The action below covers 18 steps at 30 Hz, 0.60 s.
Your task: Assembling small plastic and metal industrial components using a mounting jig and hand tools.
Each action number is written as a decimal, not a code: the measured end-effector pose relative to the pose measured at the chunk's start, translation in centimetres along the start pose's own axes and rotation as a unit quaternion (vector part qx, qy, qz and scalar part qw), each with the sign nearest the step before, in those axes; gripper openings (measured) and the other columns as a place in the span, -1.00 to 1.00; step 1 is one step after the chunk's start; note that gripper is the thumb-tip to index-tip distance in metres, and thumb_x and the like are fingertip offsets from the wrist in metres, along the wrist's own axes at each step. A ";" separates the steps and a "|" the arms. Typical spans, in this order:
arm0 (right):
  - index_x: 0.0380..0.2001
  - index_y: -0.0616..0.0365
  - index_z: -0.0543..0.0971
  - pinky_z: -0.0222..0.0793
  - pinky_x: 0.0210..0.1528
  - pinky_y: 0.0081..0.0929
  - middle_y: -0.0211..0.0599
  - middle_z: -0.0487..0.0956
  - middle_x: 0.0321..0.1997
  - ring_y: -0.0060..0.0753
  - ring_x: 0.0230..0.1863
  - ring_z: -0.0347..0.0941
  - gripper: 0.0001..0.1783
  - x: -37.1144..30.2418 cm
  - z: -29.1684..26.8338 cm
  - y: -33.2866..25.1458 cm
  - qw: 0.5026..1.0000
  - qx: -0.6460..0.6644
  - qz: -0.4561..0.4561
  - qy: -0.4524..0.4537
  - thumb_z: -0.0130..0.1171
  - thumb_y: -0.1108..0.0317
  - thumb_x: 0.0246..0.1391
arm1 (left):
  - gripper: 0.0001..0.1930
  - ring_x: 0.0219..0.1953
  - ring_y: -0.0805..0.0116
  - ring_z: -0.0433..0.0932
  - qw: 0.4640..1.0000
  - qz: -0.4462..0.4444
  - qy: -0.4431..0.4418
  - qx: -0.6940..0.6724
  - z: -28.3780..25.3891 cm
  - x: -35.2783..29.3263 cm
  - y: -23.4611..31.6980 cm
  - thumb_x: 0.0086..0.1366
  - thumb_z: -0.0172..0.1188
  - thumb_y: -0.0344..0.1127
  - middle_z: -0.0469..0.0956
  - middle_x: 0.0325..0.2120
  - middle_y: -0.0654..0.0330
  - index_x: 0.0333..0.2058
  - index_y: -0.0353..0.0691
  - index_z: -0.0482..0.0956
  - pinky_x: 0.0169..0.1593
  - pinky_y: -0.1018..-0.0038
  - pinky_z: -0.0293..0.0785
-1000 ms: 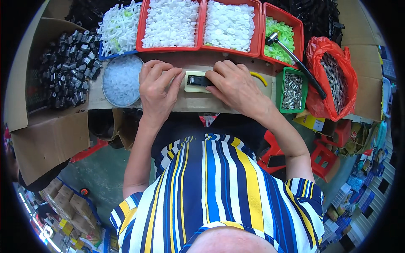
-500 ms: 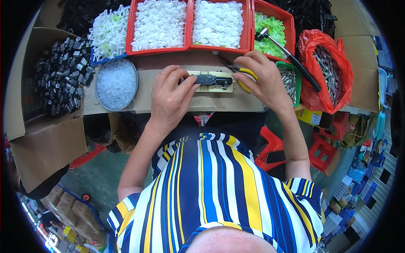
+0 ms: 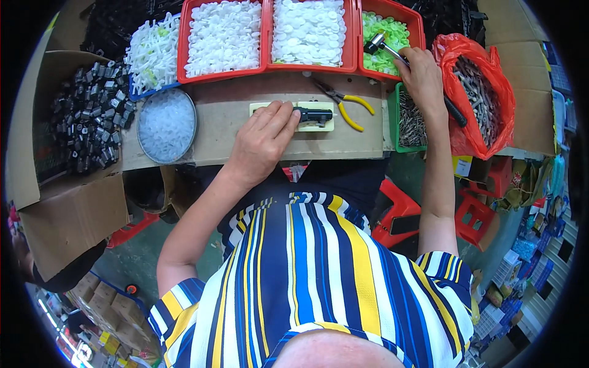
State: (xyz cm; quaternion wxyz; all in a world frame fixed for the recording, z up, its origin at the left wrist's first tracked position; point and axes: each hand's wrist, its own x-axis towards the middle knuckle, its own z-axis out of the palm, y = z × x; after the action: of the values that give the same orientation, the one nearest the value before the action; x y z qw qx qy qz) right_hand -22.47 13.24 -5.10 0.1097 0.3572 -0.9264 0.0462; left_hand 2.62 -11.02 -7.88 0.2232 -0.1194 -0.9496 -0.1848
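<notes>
A cream fixture block (image 3: 325, 127) lies on the cardboard-covered bench, with a black plastic part (image 3: 316, 115) seated in it. My left hand (image 3: 261, 141) covers the part's left end, its fingers closed and holding it in the block. At the right, my right hand (image 3: 423, 83) has its fingers around the shaft of a hammer (image 3: 388, 51). The hammer's metal head rests over the tray of green pieces, and its black handle shows again beyond my wrist. Yellow-handled pliers (image 3: 353, 107) lie by the block, touched by neither hand.
Red trays (image 3: 268, 55) of white pieces line the back, beside a tray of green pieces (image 3: 386, 37). A round dish (image 3: 167, 126) and a box of black parts (image 3: 92, 110) stand left. A green tray (image 3: 399, 126) and a red bag (image 3: 478, 92) of metal parts stand right.
My right hand has left the pliers' side and moved right and away from me onto the hammer. The pliers now lie on the bench. My left hand stays on the black part.
</notes>
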 end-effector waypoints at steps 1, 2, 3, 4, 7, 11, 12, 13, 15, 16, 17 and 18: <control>-0.33 0.21 0.57 0.40 -0.24 -0.05 -0.16 0.54 -0.27 -0.05 -0.18 0.46 -0.82 0.0 0.0 0.2 1.000 0.012 -0.008 -0.006 0.23 0.31 0.09 | -0.60 0.01 0.03 0.55 1.000 0.011 -0.003 0.004 0.0 0.0 -0.1 0.04 0.22 -0.58 0.55 -0.07 -0.03 -0.07 -0.39 0.60 0.02 0.24 0.51; -0.33 0.21 0.57 0.40 -0.24 -0.05 -0.16 0.54 -0.27 -0.05 -0.18 0.46 -0.82 -0.1 -0.1 0.2 1.000 0.010 -0.007 -0.007 0.23 0.31 0.09 | -0.61 0.01 0.03 0.55 1.000 0.023 -0.006 0.008 0.0 0.1 -0.1 0.04 0.21 -0.57 0.55 -0.07 -0.04 -0.08 -0.41 0.60 0.01 0.25 0.52; -0.32 0.21 0.55 0.40 -0.24 -0.07 -0.14 0.54 -0.28 -0.03 -0.19 0.47 -0.83 -0.1 -0.4 0.1 1.000 0.025 -0.010 0.012 0.22 0.33 0.10 | -0.61 0.01 0.03 0.55 1.000 0.023 -0.004 0.007 0.0 0.1 -0.2 0.04 0.21 -0.57 0.55 -0.07 -0.04 -0.08 -0.41 0.60 0.01 0.25 0.52; -0.31 0.21 0.54 0.40 -0.23 -0.09 -0.13 0.53 -0.29 -0.01 -0.20 0.48 -0.84 -0.1 -0.8 -0.3 0.999 0.039 -0.012 0.030 0.22 0.35 0.10 | -0.61 0.00 0.02 0.55 0.999 0.031 -0.011 0.011 0.0 0.2 -0.3 0.03 0.21 -0.57 0.55 -0.07 -0.05 -0.08 -0.42 0.60 0.01 0.24 0.52; -0.28 0.22 0.51 0.40 -0.23 -0.10 -0.08 0.51 -0.31 0.04 -0.23 0.49 -0.86 -1.7 -4.5 -3.1 0.986 0.150 0.044 0.056 0.19 0.41 0.13 | -0.61 -0.01 0.02 0.56 0.999 0.040 -0.016 0.011 0.0 0.3 -0.5 0.02 0.21 -0.55 0.55 -0.07 -0.07 -0.10 -0.44 0.60 0.02 0.24 0.52; -0.14 0.20 0.39 0.44 -0.36 -0.08 0.09 0.56 -0.39 0.18 -0.33 0.56 -0.81 -4.7 -6.6 -7.3 0.971 0.235 -0.010 -0.046 0.11 0.42 0.22 | -0.64 -0.03 0.01 0.56 0.999 0.034 -0.012 -0.004 0.0 0.1 -0.8 0.04 0.20 -0.54 0.55 -0.09 -0.07 -0.11 -0.44 0.60 0.02 0.23 0.53; -0.13 0.17 0.36 0.46 -0.36 -0.08 0.10 0.57 -0.36 0.19 -0.29 0.56 -0.80 -5.6 -6.9 -8.7 0.963 0.252 -0.025 -0.090 0.10 0.42 0.23 | -0.64 -0.03 0.01 0.56 0.999 0.034 -0.011 -0.005 -0.1 0.1 -0.8 0.04 0.20 -0.54 0.55 -0.09 -0.07 -0.11 -0.44 0.60 0.02 0.23 0.53; -0.12 0.14 0.33 0.46 -0.39 -0.07 0.05 0.57 -0.40 0.17 -0.34 0.56 -0.77 -6.8 -6.3 -9.6 0.970 0.216 -0.034 -0.108 0.12 0.39 0.22 | -0.65 -0.04 0.01 0.56 0.999 0.036 -0.010 -0.010 -0.1 0.3 -0.7 0.05 0.19 -0.54 0.55 -0.09 -0.07 -0.12 -0.44 0.60 0.02 0.23 0.53; -0.14 0.13 0.33 0.45 -0.41 -0.06 -0.01 0.56 -0.44 0.13 -0.39 0.55 -0.77 -7.6 -5.6 -10.7 0.965 0.161 -0.102 -0.181 0.13 0.35 0.22 | -0.66 -0.05 0.01 0.56 0.999 0.038 -0.008 -0.014 -0.1 0.5 -0.6 0.06 0.19 -0.53 0.55 -0.10 -0.07 -0.12 -0.44 0.59 0.02 0.23 0.53; -0.13 0.12 0.37 0.43 -0.45 -0.12 -0.10 0.54 -0.47 0.02 -0.47 0.54 -0.77 -7.9 -5.2 -10.9 0.973 0.148 -0.112 -0.140 0.14 0.33 0.21 | -0.66 -0.05 0.01 0.56 0.999 0.040 -0.009 -0.014 -0.1 0.6 -0.6 0.07 0.19 -0.52 0.55 -0.10 -0.07 -0.12 -0.44 0.59 0.02 0.23 0.52; -0.13 0.12 0.37 0.43 -0.45 -0.12 -0.10 0.54 -0.47 0.02 -0.47 0.54 -0.77 -8.0 -5.7 -11.0 0.973 0.147 -0.112 -0.139 0.14 0.33 0.21 | -0.66 -0.05 0.00 0.56 0.999 0.043 -0.010 -0.015 -0.1 0.7 -0.6 0.07 0.19 -0.52 0.55 -0.10 -0.07 -0.12 -0.44 0.59 0.01 0.23 0.52; -0.12 0.11 0.40 0.41 -0.46 -0.18 -0.15 0.53 -0.48 -0.05 -0.49 0.54 -0.76 -7.9 -6.3 -11.3 0.980 0.137 -0.124 -0.079 0.16 0.34 0.19 | -0.66 -0.05 0.00 0.56 0.999 0.041 -0.010 -0.012 -0.1 0.6 -0.7 0.07 0.19 -0.52 0.55 -0.10 -0.07 -0.12 -0.44 0.59 0.01 0.23 0.52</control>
State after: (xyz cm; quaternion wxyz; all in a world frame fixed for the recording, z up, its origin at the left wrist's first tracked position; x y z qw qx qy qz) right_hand -8.12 11.04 -0.76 -0.0085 0.4833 -0.8656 0.1306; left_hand 1.92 -11.56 -7.71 0.2195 -0.1625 -0.9438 -0.1861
